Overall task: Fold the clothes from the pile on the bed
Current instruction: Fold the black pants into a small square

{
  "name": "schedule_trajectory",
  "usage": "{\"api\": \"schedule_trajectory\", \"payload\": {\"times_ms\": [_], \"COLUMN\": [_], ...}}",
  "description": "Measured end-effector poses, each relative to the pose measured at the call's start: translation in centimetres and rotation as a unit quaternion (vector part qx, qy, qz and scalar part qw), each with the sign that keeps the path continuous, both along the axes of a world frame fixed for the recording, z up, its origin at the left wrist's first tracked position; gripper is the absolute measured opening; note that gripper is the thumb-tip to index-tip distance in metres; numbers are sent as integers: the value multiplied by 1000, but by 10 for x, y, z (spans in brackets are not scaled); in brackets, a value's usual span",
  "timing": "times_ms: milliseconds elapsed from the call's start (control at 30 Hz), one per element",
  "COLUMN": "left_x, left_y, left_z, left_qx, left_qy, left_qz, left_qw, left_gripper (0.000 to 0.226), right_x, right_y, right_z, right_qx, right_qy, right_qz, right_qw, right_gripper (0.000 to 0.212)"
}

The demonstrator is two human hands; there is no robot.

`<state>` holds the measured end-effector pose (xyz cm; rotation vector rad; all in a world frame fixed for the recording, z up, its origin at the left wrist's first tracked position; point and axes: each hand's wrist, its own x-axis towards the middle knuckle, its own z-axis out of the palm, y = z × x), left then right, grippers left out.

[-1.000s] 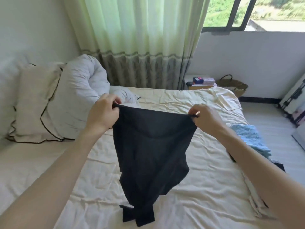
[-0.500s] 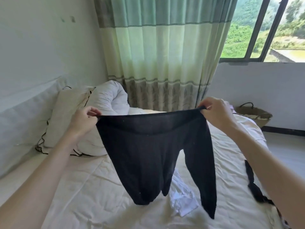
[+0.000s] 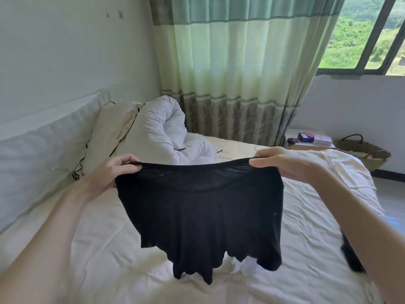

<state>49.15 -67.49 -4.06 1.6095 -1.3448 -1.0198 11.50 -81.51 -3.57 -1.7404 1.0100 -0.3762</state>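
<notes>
Your left hand (image 3: 109,172) and right hand (image 3: 287,164) each pinch one end of the waistband of the thin black knit garment (image 3: 201,216), stretched wide between them; it hangs above the cream-sheeted bed (image 3: 98,260), its hem bunching there.

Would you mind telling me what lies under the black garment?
Below the black garment, held by both hands, the bed sheet and a bit of white cloth show; the rest is hidden.
</notes>
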Motion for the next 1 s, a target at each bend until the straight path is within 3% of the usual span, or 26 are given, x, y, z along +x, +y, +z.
{"api": "schedule_trajectory", "payload": {"times_ms": [67,133,200,300,367,500,767,1000], "left_x": [14,24,29,34,35,42,66,81], "left_y": [27,51,76,111,133,174,260,284], "left_z": [-6,-11,-16,-21,-24,-42,-56,-12], "left_qx": [40,42,8,-85,-136,-137,-194,-316], "left_qy": [30,25,-4,-66,-128,-225,-246,-257], "left_qz": [-20,-13,56,189,247,331,422,435], "left_qw": [999,999,998,976,951,906,851,803], "left_gripper": [18,26,23,19,18,6,13,35], "right_x": [4,11,27,57,78,109,144,165], "right_y": [3,7,18,41,58,88,176,234], "right_z": [-3,-7,-12,-22,-32,-57,-57,-11], "right_qx": [89,115,50,-147,-221,-223,-323,-463], "right_qy": [-61,-83,-56,-10,-50,-104,-90,-63], "right_qz": [56,64,48,-2,-38,-57,-106,-224], "right_qw": [993,988,996,989,973,968,936,856], "right_gripper": [31,32,19,5,18,22,18,36]}}
